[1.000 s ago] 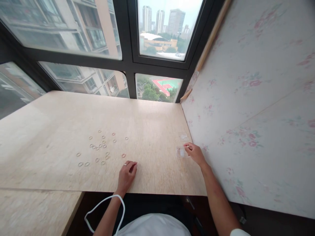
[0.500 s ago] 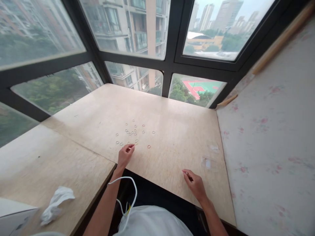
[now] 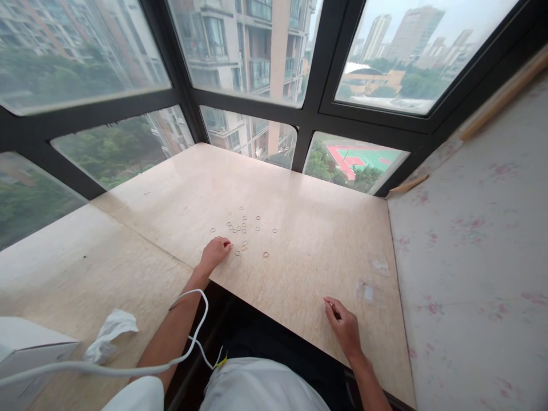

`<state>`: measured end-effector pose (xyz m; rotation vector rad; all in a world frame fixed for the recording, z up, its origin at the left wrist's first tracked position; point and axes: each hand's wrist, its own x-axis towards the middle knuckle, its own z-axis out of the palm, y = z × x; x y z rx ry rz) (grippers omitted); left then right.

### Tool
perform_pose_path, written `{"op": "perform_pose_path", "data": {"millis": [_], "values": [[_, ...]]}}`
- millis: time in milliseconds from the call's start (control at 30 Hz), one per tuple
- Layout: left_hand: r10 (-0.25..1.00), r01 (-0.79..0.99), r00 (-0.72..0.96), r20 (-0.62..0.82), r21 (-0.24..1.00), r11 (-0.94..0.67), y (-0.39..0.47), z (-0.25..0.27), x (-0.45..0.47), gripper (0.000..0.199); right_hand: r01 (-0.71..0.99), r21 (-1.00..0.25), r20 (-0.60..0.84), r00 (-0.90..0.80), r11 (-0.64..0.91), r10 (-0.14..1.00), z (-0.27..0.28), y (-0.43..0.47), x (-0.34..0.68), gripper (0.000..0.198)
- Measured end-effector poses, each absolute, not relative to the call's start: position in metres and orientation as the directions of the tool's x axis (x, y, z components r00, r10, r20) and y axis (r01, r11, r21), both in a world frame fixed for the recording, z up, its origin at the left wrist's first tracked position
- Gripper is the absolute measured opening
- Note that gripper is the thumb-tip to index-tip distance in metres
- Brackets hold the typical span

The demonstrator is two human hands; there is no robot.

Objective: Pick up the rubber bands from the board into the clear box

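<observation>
We see small rings (image 3: 244, 231) scattered across the table (image 3: 291, 274), just right of the left hand (image 3: 217, 251) and well left of the right hand (image 3: 345, 326), both loosely pinched, their hold, if any, impossible to tell.

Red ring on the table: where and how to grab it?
Probably pinch the red ring across opposite outer edges, from above on the person's side. It's thin and lies flat on the table, and it sits apart from the other rings, so its rim is clear.
</observation>
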<state>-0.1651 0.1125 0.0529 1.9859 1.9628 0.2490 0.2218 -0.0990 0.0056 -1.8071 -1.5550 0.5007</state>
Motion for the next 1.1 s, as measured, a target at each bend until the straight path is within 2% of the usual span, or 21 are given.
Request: {"op": "perform_pose_path", "data": {"millis": [233,367,567,633,767,833,900,1000,1100], "values": [[0.979,0.955,-0.003,-0.204,0.29,0.063,0.124,0.061,-0.161,0.012,0.725,-0.688,0.173,0.212,-0.036,0.962,0.005,-0.098,0.22,0.036],[0.965,0.942,-0.007,-0.261,0.321,0.094,0.131,0.065,-0.159,0.006,0.727,-0.686,0.17,0.206,-0.034,0.964,0.004,-0.099,0.22,0.035],[0.94,0.848,0.11,-0.323,0.524,0.081,0.128,0.068,-0.135,0.013,0.707,-0.707,0.164,0.208,-0.032,0.964,0.004,-0.102,0.219,0.032],[0.931,0.772,0.171,-0.323,0.631,0.078,0.123,0.07,-0.116,0.018,0.698,-0.716,0.166,0.207,-0.027,0.964,0.005,-0.102,0.218,0.031],[0.902,0.35,0.322,-0.288,0.921,0.17,0.114,0.08,-0.064,0.019,0.677,-0.736,0.172,0.194,-0.005,0.966,0.007,-0.101,0.218,0.029],[0.888,0.189,0.369,-0.274,0.958,0.217,0.11,0.085,-0.031,0.018,0.657,-0.754,0.175,0.193,0.005,0.965,0.009,-0.101,0.218,0.028],[0.88,0.122,0.397,-0.26,0.965,0.23,0.104,0.088,0.004,0.018,0.635,-0.772,0.174,0.2,0.007,0.964,0.01,-0.102,0.218,0.028],[0.869,0.096,0.435,-0.235,0.972,0.215,0.092,0.09,0.062,0.021,0.619,-0.785,0.17,0.218,-0.001,0.961,0.011,-0.102,0.218,0.026],[0.838,0.154,0.495,-0.229,0.972,0.175,0.073,0.085,0.116,0.02,0.615,-0.788,0.166,0.236,-0.015,0.957,0.012,-0.101,0.219,0.025]]}}
